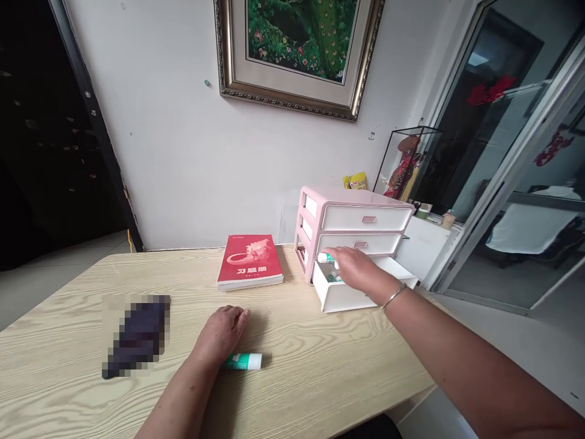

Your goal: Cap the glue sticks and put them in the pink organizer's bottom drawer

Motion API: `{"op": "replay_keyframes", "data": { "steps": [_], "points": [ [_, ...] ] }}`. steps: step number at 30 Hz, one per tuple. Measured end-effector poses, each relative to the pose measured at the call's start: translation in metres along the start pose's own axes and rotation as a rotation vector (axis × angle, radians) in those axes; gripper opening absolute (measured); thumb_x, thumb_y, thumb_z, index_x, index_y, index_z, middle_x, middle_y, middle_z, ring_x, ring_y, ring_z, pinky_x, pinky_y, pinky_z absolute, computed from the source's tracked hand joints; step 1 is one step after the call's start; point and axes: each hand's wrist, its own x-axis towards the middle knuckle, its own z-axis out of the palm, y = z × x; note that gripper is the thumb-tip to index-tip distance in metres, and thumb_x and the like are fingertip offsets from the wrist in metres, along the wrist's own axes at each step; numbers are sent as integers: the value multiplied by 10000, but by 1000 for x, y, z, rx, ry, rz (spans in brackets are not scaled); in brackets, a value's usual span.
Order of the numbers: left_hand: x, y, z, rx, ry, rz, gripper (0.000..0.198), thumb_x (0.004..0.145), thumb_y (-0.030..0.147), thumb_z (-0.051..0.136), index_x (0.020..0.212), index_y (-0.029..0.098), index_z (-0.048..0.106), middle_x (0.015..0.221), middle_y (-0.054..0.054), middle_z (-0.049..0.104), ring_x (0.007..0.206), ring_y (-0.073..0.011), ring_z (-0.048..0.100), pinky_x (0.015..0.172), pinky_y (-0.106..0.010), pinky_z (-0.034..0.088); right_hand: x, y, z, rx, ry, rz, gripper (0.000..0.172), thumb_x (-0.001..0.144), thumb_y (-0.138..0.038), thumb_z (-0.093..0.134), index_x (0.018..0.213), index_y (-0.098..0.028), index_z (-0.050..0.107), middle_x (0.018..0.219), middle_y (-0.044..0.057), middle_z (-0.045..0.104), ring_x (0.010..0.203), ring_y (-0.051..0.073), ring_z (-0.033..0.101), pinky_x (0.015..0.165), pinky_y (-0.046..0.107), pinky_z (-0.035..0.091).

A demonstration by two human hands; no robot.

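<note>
My right hand (354, 266) reaches over the open bottom drawer (347, 297) of a pink and white drawer unit (365, 210). Its fingers are closed on a glue stick (326, 258), whose white and green end shows past them. Below it, small green and white items (334, 277) lie in the drawer, partly hidden. My left hand (223, 329) rests on the wooden table with its fingers curled in, nothing visible in them. Beside that wrist a second green glue stick (244, 361) with a white cap lies on its side, one end covered by the wrist.
Red books (250, 262) are stacked near the wall, left of the drawer unit. A dark blurred-out item (139, 335) lies at the table's left. Yellow packets (355, 181) show behind the unit. A framed picture (297, 91) hangs above, and glass doors (503, 152) stand at right.
</note>
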Motion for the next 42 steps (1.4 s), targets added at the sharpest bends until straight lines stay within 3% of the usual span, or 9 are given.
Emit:
{"op": "replay_keyframes", "data": {
  "steps": [6, 12, 18, 23, 26, 30, 33, 37, 42],
  "points": [
    [1, -7, 4, 23, -8, -6, 489, 983, 504, 296, 851, 212, 665, 941, -121, 704, 953, -275, 637, 856, -364, 435, 5, 28, -2, 49, -302, 244, 388, 766, -178, 721, 1140, -275, 685, 915, 37, 722, 787, 202, 648, 689, 267, 445],
    [6, -16, 10, 38, -6, 20, 500, 1003, 487, 282, 872, 207, 675, 932, -119, 698, 967, -267, 631, 869, -360, 432, 19, 25, 10, 55, -324, 298, 367, 717, -178, 754, 1076, -248, 746, 775, 46, 719, 681, 203, 651, 647, 292, 445],
    [9, -16, 9, 51, 3, 6, 471, 1002, 463, 310, 848, 208, 675, 919, -115, 708, 952, -268, 632, 861, -364, 433, 25, 17, 14, 10, -227, 319, 333, 779, -331, 726, 1090, -215, 753, 943, 105, 744, 848, 262, 689, 717, 309, 463],
    [5, -9, 4, 32, -1, -19, 474, 1000, 461, 307, 880, 199, 684, 951, -125, 708, 985, -275, 627, 888, -372, 440, 10, -32, 11, 17, -47, 218, 329, 929, -356, 547, 1177, -203, 699, 1084, 130, 722, 1061, 263, 638, 838, 307, 450],
    [1, -1, -2, 28, 3, -39, 498, 995, 463, 283, 868, 191, 681, 935, -131, 706, 969, -282, 634, 880, -384, 453, -15, -93, 21, 170, 137, -76, 266, 956, -349, 515, 1111, -241, 702, 1045, 84, 724, 1016, 232, 637, 853, 309, 464],
    [-6, 10, -12, 21, 16, -46, 511, 981, 451, 259, 859, 190, 681, 920, -129, 724, 960, -279, 658, 883, -387, 479, -54, -177, 45, 272, 115, -360, 191, 950, -337, 550, 1011, -217, 686, 939, 69, 708, 882, 216, 635, 800, 325, 491],
    [-8, 11, -16, 14, 32, -33, 519, 963, 450, 247, 857, 188, 682, 939, -134, 737, 963, -280, 671, 875, -388, 496, -70, -217, 68, 187, 42, -442, 176, 908, -348, 624, 941, -178, 652, 867, 75, 675, 793, 222, 609, 719, 335, 493],
    [-2, 0, -12, -65, 70, -71, 497, 917, 503, 311, 894, 204, 707, 997, -116, 755, 981, -276, 687, 892, -379, 506, -71, -229, 105, 69, 114, -522, 220, 921, -381, 603, 924, -161, 607, 848, 77, 630, 793, 235, 569, 706, 353, 481],
    [6, -17, -2, -122, 51, -94, 523, 905, 572, 346, 939, 212, 723, 1056, -102, 757, 1036, -280, 684, 920, -371, 499, -64, -195, 131, 80, 151, -428, 174, 960, -350, 548, 1003, -183, 574, 899, 71, 607, 825, 232, 543, 756, 373, 460]
  ]
}}
